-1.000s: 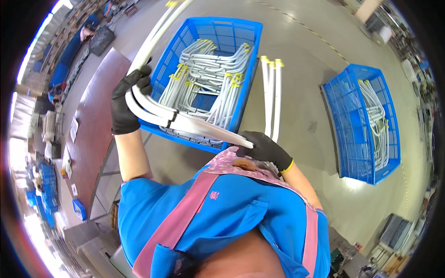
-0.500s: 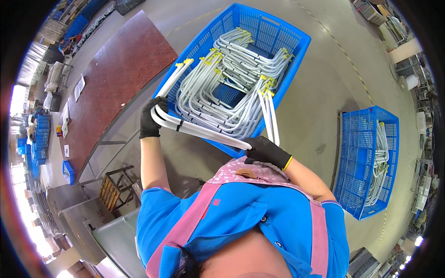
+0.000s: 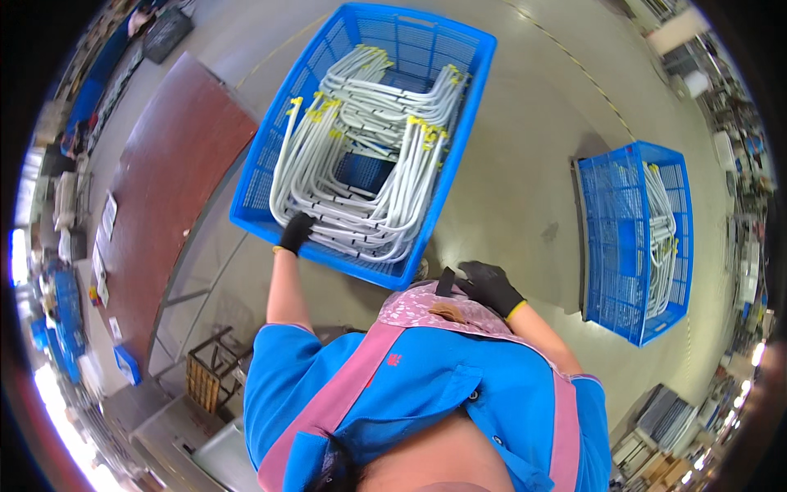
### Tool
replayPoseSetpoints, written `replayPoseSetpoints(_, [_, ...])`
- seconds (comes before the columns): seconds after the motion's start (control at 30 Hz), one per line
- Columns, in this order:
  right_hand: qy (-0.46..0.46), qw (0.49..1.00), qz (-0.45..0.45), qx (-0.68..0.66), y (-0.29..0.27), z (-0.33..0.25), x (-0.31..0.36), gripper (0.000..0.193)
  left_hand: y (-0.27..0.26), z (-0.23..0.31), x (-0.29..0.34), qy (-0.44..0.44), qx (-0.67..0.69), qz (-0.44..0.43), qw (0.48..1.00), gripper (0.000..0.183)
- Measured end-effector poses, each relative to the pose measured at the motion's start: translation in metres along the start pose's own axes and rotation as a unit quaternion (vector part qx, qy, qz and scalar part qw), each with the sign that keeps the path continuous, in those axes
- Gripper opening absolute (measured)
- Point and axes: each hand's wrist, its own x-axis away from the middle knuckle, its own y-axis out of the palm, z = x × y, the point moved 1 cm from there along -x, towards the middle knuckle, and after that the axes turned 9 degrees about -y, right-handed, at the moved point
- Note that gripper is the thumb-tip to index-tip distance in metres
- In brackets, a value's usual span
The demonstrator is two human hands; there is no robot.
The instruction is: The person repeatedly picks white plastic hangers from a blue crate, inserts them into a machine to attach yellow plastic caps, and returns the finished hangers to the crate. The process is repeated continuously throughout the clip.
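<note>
A large blue plastic crate (image 3: pixel 254 197) stands in front of me, with several white U-shaped tube frames (image 3: pixel 328 205) stacked inside. The frames carry yellow tips and black bands. My left hand (image 3: pixel 297 232), in a black glove, is inside the crate's near-left corner, closed at the bend of the nearest tube frame; its fingertips are partly hidden. Outside the crate, my right hand (image 3: pixel 490 289), also gloved in black, hovers by the pink apron (image 3: pixel 410 307). Its fingers are apart and hold nothing. Beside them, a short black strip (image 3: pixel 445 281) stands up at the apron.
To the left runs a dark red table (image 3: pixel 184 139) with papers along its far-left edge. A second blue crate (image 3: pixel 611 246) with white tube frames stands at the right. A wooden-topped stool (image 3: pixel 202 381) is at the lower left, near grey metal cabinets.
The white tube frames held across the crate's near edge are now down among the stack. My right hand has let go and moved right, out of the crate. The view has shifted.
</note>
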Motion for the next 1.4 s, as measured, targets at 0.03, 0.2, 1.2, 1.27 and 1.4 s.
replayPoseSetpoints(0.03, [-0.014,0.999,0.024,0.045,-0.004,0.008,0.022,0.027,0.034,0.009,-0.010,-0.137,0.075,-0.045,0.987,0.016])
replayPoseSetpoints(0.2, [0.263,0.964,-0.004,-0.038,-0.002,0.042,0.110,0.043,0.154,0.110,-0.059,-0.140,0.128,-0.138,0.972,0.023])
replayPoseSetpoints(1.2, [0.559,0.715,0.382,-0.176,-0.053,0.283,0.522,0.043,0.591,0.795,-0.167,-0.049,-0.109,-0.569,0.813,0.026])
replayPoseSetpoints(1.27, [0.568,0.698,0.407,-0.157,-0.053,0.296,0.542,0.040,0.645,0.840,-0.193,0.006,-0.158,-0.577,0.801,0.024])
replayPoseSetpoints(1.4, [0.668,0.599,0.408,-0.168,-0.066,0.324,0.571,0.035,0.769,0.916,-0.251,0.066,-0.077,-0.557,0.824,0.021])
